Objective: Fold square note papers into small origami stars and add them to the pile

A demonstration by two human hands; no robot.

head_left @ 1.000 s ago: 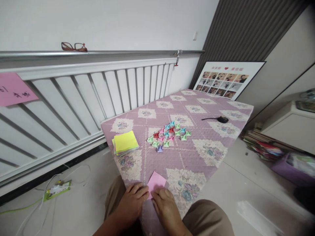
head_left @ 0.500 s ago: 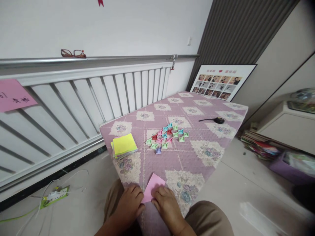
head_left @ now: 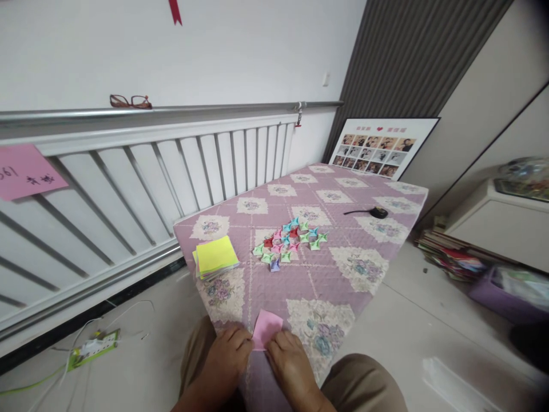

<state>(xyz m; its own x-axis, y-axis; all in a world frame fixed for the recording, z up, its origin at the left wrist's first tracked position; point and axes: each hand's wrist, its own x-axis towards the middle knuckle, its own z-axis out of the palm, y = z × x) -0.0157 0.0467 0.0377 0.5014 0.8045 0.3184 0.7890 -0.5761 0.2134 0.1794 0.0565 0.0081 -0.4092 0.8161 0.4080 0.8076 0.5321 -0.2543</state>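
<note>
— What's different from a second ago?

— The pink paper [head_left: 266,327] looks narrower now: more of its near side is tucked under the fingers, so the fold seems further along. It lies at the near edge of the quilted table [head_left: 364,269], between both hands. The left hand [head_left: 227,357] and right hand [head_left: 290,360] are curled down on it, fingertips pressing its lower edge — pinched or just pressed flat, I can't tell.

— And the count, biggest first?

— One table, one framed photo board [head_left: 380,147], one stack of square paper [head_left: 215,256], yellow on top, one pink sheet in hand, and roughly twenty small folded stars [head_left: 289,240] clustered mid-table — too tightly packed to count exactly.
</note>
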